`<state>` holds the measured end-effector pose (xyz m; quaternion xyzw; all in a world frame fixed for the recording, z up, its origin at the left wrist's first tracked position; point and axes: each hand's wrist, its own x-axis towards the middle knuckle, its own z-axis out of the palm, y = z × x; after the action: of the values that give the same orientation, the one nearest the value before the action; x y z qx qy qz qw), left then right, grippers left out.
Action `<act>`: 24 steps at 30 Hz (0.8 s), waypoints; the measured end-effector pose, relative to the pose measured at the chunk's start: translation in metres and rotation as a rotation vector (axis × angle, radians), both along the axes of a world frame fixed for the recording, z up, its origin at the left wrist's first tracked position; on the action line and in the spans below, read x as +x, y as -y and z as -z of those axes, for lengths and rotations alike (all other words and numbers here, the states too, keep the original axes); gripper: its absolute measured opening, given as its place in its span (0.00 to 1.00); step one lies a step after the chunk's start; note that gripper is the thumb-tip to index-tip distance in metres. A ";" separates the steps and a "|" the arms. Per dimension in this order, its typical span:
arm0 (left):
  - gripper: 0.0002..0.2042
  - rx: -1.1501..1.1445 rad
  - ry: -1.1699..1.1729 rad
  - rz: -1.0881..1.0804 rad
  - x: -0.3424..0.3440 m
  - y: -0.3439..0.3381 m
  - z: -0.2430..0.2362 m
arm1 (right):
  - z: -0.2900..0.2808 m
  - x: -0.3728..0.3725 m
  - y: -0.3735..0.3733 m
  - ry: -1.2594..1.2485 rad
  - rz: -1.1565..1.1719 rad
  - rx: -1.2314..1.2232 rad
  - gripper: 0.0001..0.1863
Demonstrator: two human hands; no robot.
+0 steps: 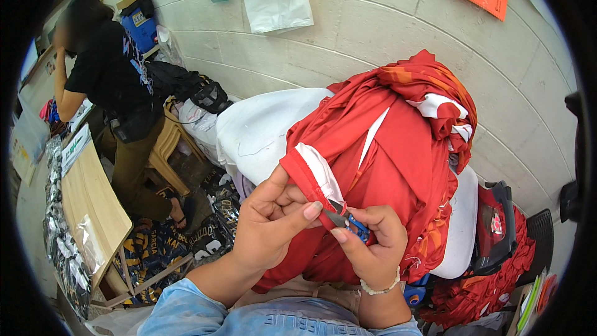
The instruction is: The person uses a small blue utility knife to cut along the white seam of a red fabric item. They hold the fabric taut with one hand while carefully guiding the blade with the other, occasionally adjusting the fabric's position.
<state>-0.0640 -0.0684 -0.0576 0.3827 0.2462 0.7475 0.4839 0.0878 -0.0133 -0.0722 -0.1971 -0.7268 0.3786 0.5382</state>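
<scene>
My left hand (267, 227) pinches the edge of a red garment (398, 155), where a white strip of cloth (316, 169) shows along the hem. In my right hand (378, 246) is a small pair of thread snips (357, 226) with a blue handle. Their grey blades touch the red cloth right beside my left thumb and point left. The garment lies heaped over a white padded board (261, 126), with orange and white parts bunched at its far end.
A person (112, 81) in a black top sits on a yellow plastic chair (166, 152) at the left, by a wooden table (90, 202). Dark printed clothes (152, 249) lie on the floor. Right of the board are a grey-and-red iron-like object (497, 227) and more red cloth (491, 286).
</scene>
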 end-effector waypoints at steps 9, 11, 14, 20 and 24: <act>0.28 -0.005 -0.019 -0.006 -0.002 0.000 0.002 | 0.006 -0.001 0.001 -0.056 0.031 -0.115 0.13; 0.28 -0.009 -0.019 -0.015 -0.002 0.000 0.003 | 0.006 0.000 0.002 -0.214 -0.043 -0.263 0.15; 0.28 -0.034 -0.002 -0.020 -0.002 0.000 0.002 | 0.005 0.003 0.002 -0.383 -0.186 -0.457 0.17; 0.29 -0.046 0.016 -0.010 -0.002 0.000 0.001 | 0.005 0.001 0.002 -0.131 -0.059 -0.170 0.19; 0.29 -0.038 0.025 0.013 -0.003 0.001 0.001 | 0.006 0.001 0.003 -0.029 0.026 -0.019 0.19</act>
<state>-0.0674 -0.0692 -0.0587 0.3655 0.2516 0.7443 0.4991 0.0884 -0.0166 -0.0777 -0.2062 -0.7126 0.3811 0.5518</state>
